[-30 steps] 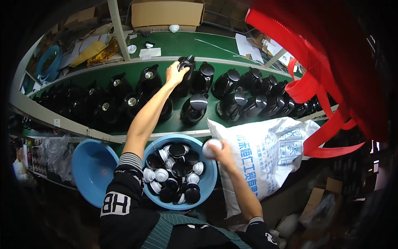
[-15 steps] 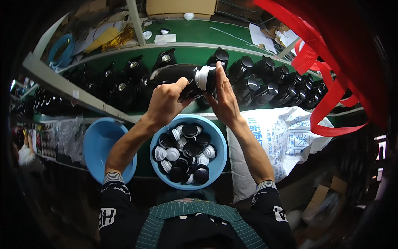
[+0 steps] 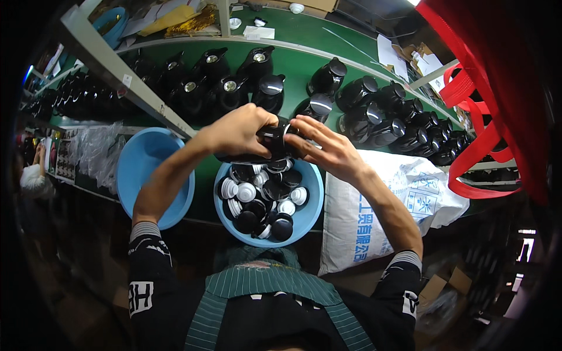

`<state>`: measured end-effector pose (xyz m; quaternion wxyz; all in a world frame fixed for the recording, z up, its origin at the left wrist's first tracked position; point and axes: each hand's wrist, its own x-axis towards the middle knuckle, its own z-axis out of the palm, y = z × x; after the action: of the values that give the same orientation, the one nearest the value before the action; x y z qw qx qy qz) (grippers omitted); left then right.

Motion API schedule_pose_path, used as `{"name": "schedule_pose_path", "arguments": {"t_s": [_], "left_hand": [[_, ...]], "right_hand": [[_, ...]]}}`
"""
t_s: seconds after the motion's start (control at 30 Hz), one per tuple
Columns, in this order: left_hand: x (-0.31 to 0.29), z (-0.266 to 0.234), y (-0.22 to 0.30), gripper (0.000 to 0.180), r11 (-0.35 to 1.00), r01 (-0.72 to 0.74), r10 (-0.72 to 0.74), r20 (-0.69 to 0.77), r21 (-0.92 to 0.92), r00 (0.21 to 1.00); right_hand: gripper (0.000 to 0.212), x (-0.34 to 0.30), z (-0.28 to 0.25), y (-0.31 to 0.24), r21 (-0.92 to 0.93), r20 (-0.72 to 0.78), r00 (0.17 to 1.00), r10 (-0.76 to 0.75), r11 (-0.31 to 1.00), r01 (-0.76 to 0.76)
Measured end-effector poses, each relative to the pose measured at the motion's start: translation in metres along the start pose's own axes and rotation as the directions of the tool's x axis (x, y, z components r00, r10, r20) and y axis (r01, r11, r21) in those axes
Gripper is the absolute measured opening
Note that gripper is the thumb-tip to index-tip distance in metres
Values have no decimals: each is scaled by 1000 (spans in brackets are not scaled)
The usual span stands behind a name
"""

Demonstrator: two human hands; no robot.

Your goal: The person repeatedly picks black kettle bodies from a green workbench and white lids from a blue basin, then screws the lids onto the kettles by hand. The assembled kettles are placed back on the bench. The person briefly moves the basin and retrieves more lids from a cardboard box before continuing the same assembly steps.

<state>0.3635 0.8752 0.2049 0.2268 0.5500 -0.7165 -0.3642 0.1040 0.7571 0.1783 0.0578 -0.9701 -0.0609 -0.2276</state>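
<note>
A glossy black vacuum jug [image 3: 270, 139] lies tilted on its side between my hands, above the near edge of the green shelf. My left hand [image 3: 241, 133] is closed round the jug's body. At the jug's right end, my right hand [image 3: 328, 147] has its fingers curled round the black lid; the fingers partly cover that lid. Just below the jug stands a light blue basin [image 3: 313, 219] holding several black-and-white lids [image 3: 246, 192], some with their white threaded side up. Part of the basin's far rim is hidden by the jug and my hands.
Rows of black jugs [image 3: 358, 92] stand on the green shelf [image 3: 293, 58], capped ones to the right, several uncapped to the left. A tilted blue basin [image 3: 132, 175] is at left, a white woven sack [image 3: 345, 228] at right. Red straps [image 3: 477, 117] hang right; a metal post [image 3: 126, 73] rises left.
The jug has come down and nearer to me, over the basin's far rim. My right hand has gone from a flat palm against the lid to fingers curled round it. The view has shifted.
</note>
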Motion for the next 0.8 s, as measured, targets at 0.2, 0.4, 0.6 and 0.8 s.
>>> {"name": "schedule_pose_path", "arguments": {"t_s": [0.2, 0.4, 0.6, 0.8], "left_hand": [[6, -6, -4, 37, 1000, -22, 23, 78, -22, 997], [-3, 44, 9, 37, 903, 84, 76, -349, 421, 934], [-3, 62, 1, 27, 876, 134, 118, -476, 463, 872], [-12, 75, 6, 13, 775, 111, 276, -491, 622, 827]], "right_hand": [[59, 1, 4, 1, 11, -24, 988, -155, 988, 156], [85, -4, 33, -11, 466, -146, 829, 540, 777, -424], [82, 11, 29, -17, 622, 18, 467, 884, 356, -698], [80, 16, 26, -14, 778, 374, 427, 823, -28, -627]]}}
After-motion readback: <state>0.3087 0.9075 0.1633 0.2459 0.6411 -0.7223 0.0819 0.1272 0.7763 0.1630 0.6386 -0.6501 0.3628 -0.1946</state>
